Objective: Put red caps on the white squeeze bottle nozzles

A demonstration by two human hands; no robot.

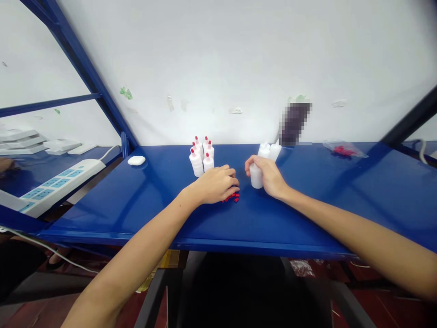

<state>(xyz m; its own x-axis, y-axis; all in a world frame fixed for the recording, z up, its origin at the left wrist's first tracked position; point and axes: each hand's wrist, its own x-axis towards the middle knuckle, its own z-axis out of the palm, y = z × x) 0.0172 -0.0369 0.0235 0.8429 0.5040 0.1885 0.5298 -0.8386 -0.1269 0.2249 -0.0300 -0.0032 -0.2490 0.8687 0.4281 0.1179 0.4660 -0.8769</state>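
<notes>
My right hand (269,175) is wrapped round a white squeeze bottle (256,177), which stands upright at the table surface; the hand covers its top. My left hand (220,184) is closed, with its fingers curled down over a small pile of red tip caps (234,197). Whether a cap is between those fingertips is hidden. Behind the left hand stands a tight group of several white bottles (195,163) with pointed nozzles and red tips. More white bottles (269,150) stand just behind my right hand, partly covered by it.
A blue table (164,200) runs along a white wall. On it lie a white earbud case (136,160) at the left and a clear bag with red pieces (344,150) at the far right. A dark pixelated object (295,124) leans at the wall. A power strip (61,182) is beyond the left edge.
</notes>
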